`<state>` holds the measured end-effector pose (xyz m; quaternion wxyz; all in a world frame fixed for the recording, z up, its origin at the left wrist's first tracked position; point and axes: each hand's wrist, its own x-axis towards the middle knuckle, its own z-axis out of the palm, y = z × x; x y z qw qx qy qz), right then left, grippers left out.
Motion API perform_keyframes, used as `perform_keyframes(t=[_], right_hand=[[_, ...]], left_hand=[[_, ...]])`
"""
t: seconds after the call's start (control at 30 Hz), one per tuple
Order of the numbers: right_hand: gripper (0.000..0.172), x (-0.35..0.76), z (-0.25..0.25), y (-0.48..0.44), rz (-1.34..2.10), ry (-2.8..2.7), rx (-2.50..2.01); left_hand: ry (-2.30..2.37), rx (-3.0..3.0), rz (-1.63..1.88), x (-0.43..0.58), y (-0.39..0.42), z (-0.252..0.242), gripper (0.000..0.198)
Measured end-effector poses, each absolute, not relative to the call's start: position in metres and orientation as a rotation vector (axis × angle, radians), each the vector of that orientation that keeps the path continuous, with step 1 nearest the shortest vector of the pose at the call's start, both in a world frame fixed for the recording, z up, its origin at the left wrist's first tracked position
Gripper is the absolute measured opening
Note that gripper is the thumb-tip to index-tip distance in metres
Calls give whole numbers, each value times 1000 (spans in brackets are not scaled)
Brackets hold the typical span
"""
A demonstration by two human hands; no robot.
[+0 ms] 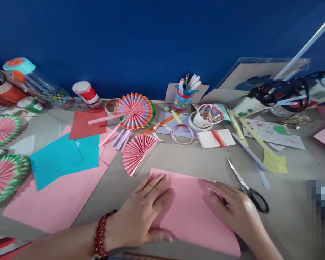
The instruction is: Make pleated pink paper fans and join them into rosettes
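A plain pink sheet of paper [192, 213] lies on the grey table in front of me. My left hand [144, 213] rests flat on its left part, fingers stretched out and thumb apart, with a red bead bracelet at the wrist. On the sheet's right part lies my right hand [234, 206], its fingers extended towards the upper edge and a gap between thumb and fingers. Scissors [247, 187] with black handles lie just beyond my right hand, blades slightly apart. A pink pleated half fan [138, 151] sits past the sheet's upper left corner.
Blue sheets [65, 159], a red sheet [88, 124] and more pink paper [67, 202] lie at the left. A striped round fan [134, 110], a tape roll [182, 134], a pen cup [182, 99] and yellow paper strips [274, 162] stand or lie farther back.
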<state>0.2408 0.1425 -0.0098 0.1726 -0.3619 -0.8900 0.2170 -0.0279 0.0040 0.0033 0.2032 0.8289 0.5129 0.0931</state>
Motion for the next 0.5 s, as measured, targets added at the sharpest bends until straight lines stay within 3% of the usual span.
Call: perform_keyframes(t=[0.5], right_hand=[[35,245,-3,122,373,-2579,-1094]], left_hand=[[1428,2395,153,-26,-2,-8,105]])
